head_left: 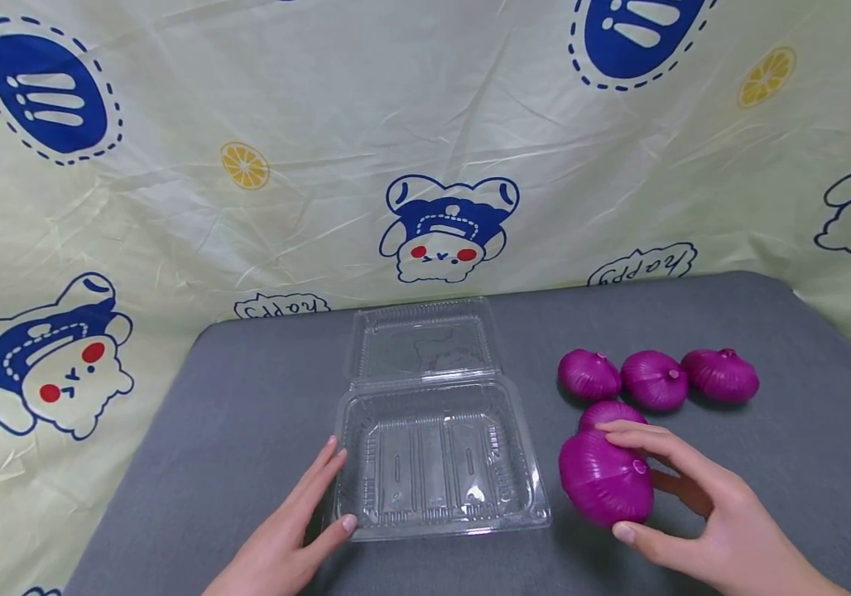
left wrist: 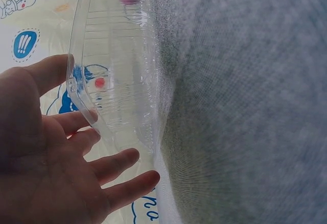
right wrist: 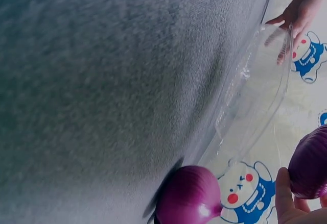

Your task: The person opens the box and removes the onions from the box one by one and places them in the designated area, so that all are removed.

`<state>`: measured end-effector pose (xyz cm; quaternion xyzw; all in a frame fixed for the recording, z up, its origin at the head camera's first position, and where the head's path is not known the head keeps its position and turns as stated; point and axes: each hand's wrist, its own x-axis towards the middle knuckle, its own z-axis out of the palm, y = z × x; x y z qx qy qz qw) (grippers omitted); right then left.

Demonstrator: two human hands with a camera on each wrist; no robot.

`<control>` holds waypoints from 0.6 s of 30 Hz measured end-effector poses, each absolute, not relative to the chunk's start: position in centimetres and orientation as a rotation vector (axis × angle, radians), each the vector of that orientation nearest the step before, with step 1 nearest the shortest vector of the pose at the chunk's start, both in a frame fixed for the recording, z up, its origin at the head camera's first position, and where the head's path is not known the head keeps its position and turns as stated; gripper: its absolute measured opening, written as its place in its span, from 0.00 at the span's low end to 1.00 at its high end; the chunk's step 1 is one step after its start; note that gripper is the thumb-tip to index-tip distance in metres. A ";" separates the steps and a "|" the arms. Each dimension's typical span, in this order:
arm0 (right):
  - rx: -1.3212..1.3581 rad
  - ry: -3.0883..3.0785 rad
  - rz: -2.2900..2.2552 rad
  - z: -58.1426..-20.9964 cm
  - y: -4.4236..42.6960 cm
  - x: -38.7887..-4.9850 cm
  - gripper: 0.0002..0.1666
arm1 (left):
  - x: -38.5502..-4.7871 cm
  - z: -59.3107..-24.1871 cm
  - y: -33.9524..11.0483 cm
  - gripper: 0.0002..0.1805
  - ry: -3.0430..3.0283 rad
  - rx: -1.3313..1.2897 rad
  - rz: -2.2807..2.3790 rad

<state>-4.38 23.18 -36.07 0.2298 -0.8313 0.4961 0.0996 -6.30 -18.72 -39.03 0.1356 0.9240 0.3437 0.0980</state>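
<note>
In the head view, my right hand (head_left: 731, 530) holds a purple onion (head_left: 600, 480) between thumb and fingers. The right wrist view shows this held onion (right wrist: 310, 163) raised off the table. Partly hidden behind it is another onion (head_left: 610, 414). To the left lies a clear plastic clamshell box (head_left: 436, 526) with its lid (head_left: 423, 343) folded back and nothing in its base. My left hand (head_left: 287, 530) rests against the box's left side, fingers fairly straight, the thumb at the front left corner. The left wrist view shows this hand (left wrist: 61, 152) with its fingers spread along the rim.
Three more onions, a left one (head_left: 588, 375), a middle one (head_left: 655, 381) and a right one (head_left: 720, 376), sit in a row at the back right. A grey cloth covers the table (head_left: 247, 430). Behind it hangs a printed curtain (head_left: 321, 108).
</note>
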 end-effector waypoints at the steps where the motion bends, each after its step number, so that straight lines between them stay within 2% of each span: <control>1: 0.655 -2.465 1.463 -35.9 23.3 -4.2 0.48 | -6.3 -39.1 -18.7 0.41 2.740 0.405 1.017; 9: 0.624 -2.427 1.387 -35.5 24.1 -3.9 0.49 | -6.2 -39.2 -18.7 0.40 2.758 0.415 1.013; 18: 0.401 -2.465 1.379 -35.1 25.4 -3.5 0.49 | -6.2 -39.1 -18.6 0.40 2.744 0.402 1.012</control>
